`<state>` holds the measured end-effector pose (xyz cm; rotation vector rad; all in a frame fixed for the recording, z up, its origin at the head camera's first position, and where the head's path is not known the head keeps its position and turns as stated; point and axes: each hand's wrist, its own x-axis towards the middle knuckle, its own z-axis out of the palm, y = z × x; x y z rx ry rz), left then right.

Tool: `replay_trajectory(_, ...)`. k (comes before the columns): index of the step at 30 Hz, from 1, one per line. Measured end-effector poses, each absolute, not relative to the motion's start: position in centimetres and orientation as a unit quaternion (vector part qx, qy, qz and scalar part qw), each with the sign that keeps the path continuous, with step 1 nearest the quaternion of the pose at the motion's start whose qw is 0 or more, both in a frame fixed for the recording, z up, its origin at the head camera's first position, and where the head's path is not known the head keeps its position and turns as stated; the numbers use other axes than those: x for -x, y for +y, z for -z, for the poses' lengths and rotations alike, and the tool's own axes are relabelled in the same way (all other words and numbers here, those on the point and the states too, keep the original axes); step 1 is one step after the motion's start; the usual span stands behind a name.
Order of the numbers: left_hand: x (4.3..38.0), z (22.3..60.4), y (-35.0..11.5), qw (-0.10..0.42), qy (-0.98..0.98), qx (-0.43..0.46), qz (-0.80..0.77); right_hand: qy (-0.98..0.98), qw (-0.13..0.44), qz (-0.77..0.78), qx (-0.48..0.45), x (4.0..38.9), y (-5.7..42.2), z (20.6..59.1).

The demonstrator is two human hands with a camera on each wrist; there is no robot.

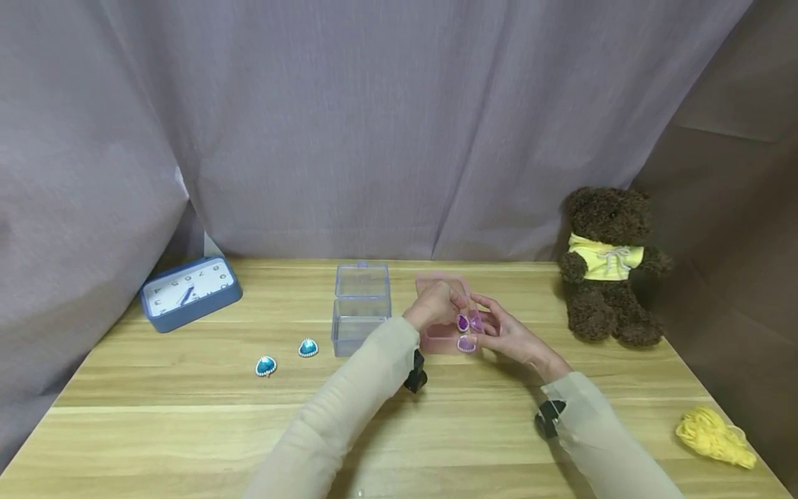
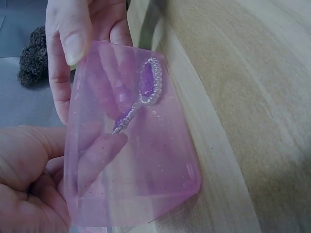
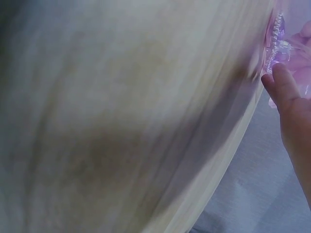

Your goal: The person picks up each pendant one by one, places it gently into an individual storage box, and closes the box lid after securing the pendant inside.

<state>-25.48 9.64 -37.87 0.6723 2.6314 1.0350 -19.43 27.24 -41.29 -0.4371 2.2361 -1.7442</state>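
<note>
My left hand [image 1: 439,305] reaches into the pink see-through plastic box [image 2: 155,170], whose lid [image 1: 430,278] stands open at the back. Inside, its fingertips pinch the lower end of a purple gem ornament [image 2: 125,119] with silvery beaded edging, which shows nearly edge-on. A second purple gem ornament [image 2: 149,82] appears through the pink plastic near the wall. The right hand [image 1: 511,336] grips the box at its right side, the thumb [image 2: 75,48] on the near side and other fingers showing through the plastic. In the right wrist view, part of the right hand [image 3: 291,107] is visible beside the box.
An open bluish clear box [image 1: 361,329] stands left of the pink one. Two blue gem ornaments [image 1: 308,348] lie further left, before a blue clock [image 1: 190,294]. A brown teddy bear [image 1: 607,267] sits at the back right; yellow yarn [image 1: 713,436] lies at the front right.
</note>
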Motion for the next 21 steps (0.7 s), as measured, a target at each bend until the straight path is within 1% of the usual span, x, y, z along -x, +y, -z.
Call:
replay_trajectory(4,25.4,37.9,9.6,0.122,0.894,-0.223,-0.369,0.779,0.129,0.594,0.156,19.4,27.2,41.3)
replay_trajectory(10,25.1,37.6,9.6,0.115,0.904,-0.220,-0.348,0.793,0.117,0.576,0.157,19.3,27.1,41.2)
replay_trajectory(16,24.7,37.2,9.2,0.111,0.896,-0.224,-0.367,0.795,0.121,0.573,0.160,19.4,27.2,41.2)
replay_trajectory(21,24.3,35.3,8.1,0.122,0.865,-0.240,-0.424,0.794,0.113,0.576,0.159,19.3,27.7,41.1)
